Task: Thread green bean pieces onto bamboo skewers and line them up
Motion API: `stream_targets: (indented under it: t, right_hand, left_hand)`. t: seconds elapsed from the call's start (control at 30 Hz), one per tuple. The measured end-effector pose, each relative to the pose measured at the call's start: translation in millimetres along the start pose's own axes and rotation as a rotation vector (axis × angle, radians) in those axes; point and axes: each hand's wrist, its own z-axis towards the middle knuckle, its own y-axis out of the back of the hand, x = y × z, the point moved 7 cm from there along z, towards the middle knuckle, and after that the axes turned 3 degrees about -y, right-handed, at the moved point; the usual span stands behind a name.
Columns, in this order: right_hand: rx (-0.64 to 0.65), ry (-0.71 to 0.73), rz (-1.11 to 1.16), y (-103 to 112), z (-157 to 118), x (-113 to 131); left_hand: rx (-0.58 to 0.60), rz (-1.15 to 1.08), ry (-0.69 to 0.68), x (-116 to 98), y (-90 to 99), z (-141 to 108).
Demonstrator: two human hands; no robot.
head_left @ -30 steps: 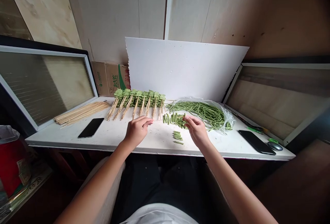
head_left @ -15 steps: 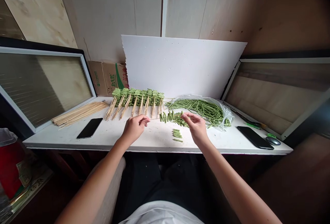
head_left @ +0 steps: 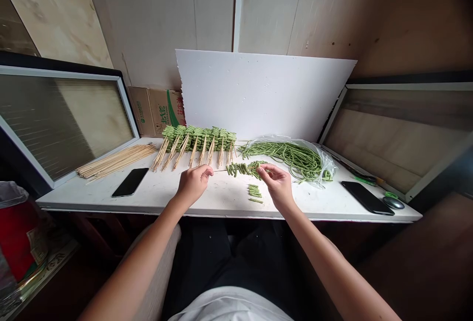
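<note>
My left hand (head_left: 194,182) pinches the bare end of a thin wooden skewer (head_left: 220,170), which runs to the right above the table. Cut green bean pieces (head_left: 237,169) are threaded on the skewer in a tight, tilted row. My right hand (head_left: 277,181) is at the far end, thumb and fingers closed around what looks like another bean piece; the fingers largely hide it and the skewer's tip. Below the row, several loose bean pieces (head_left: 254,191) lie lined up on the white table (head_left: 214,200). A small heap of cut pieces (head_left: 254,164) lies partly hidden behind my right fingers.
Stacked bean skewers (head_left: 199,139) stand at the back, sticks toward me. Loose skewers (head_left: 116,160) and a phone (head_left: 130,182) lie left. Long beans (head_left: 291,156) rest in a plastic bag; another phone (head_left: 365,197) and a mouse (head_left: 393,203) lie right. A white foam board (head_left: 266,94) leans behind.
The threaded bean pieces have closed up and now tilt in a tighter row, with more bare skewer showing at the left. My right hand has shifted slightly left; my left hand has barely moved.
</note>
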Motion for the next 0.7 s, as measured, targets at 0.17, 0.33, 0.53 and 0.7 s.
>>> stream_targets:
  t: [0.17, 0.33, 0.53, 0.7]
  right_hand:
    - [0.024, -0.047, 0.04, -5, -3, -7]
    - [0.022, -0.059, 0.078, -6, -4, -15]
    - [0.041, 0.036, 0.087, -13, -8, -1]
    - [0.049, 0.154, 0.048, -17, -13, 15]
  left_hand:
    - [-0.024, 0.059, -0.034, -2, 2.9, 0]
    - [-0.001, 0.068, -0.047, -4, 2.8, 1]
    - [0.025, 0.08, -0.04, -5, 9.3, 4]
    - [0.025, 0.019, -0.056, -2, 15.0, 6]
